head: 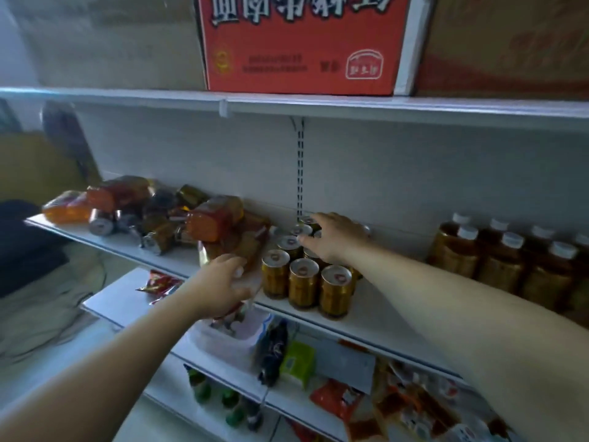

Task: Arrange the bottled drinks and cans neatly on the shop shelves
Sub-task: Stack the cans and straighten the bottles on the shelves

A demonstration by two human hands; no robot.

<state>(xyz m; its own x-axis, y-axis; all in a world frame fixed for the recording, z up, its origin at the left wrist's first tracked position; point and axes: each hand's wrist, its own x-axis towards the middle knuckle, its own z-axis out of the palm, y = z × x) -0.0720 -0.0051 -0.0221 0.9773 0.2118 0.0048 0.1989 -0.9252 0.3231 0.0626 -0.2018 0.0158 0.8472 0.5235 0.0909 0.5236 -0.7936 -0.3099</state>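
Amber bottle [223, 250] lain sideways just left of gold cans [302, 279], nearest left hand [220, 282]; grip cannot be told. Right hand [333, 239] spread on cans.

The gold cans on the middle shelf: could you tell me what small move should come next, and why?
Probably lift one toppled silver-ended can from the left heap and stand it beside the upright gold metal cans. That block stands in tidy rows under the right hand, while the heap lies tumbled.
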